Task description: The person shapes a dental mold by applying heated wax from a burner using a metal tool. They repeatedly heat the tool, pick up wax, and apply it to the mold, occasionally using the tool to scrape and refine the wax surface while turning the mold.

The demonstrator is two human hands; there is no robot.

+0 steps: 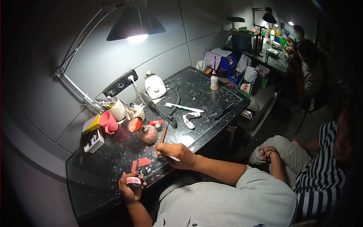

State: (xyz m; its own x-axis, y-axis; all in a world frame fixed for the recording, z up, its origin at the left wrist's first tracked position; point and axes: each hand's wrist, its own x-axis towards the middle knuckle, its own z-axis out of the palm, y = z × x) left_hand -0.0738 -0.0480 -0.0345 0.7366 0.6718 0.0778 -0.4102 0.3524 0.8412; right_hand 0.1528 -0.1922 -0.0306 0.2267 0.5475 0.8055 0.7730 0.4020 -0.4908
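Note:
My left hand [131, 189], at the front edge of the bench, curls around a small dental model with pink wax [133, 181]. My right hand [177, 154] is closed in a pinch over the bench; a slim pale tool [172, 157] shows beneath its fingers. A brown handle [164, 134] stands out just beyond those fingertips. Close by, a round spirit burner [148, 134] stands with a small metal cap [158, 127] beside it. Pink wax pieces [144, 162] lie between my hands. Farther back are a horseshoe-shaped white dental piece [191, 120] and a toothbrush [185, 108].
A lamp [137, 26] shines over the dark bench [211, 109]. At its left stand a pink mug [108, 122], a woven cup [118, 108] and a white box [94, 141]. A dropper bottle [214, 81] stands far back. People [321, 159] sit to the right.

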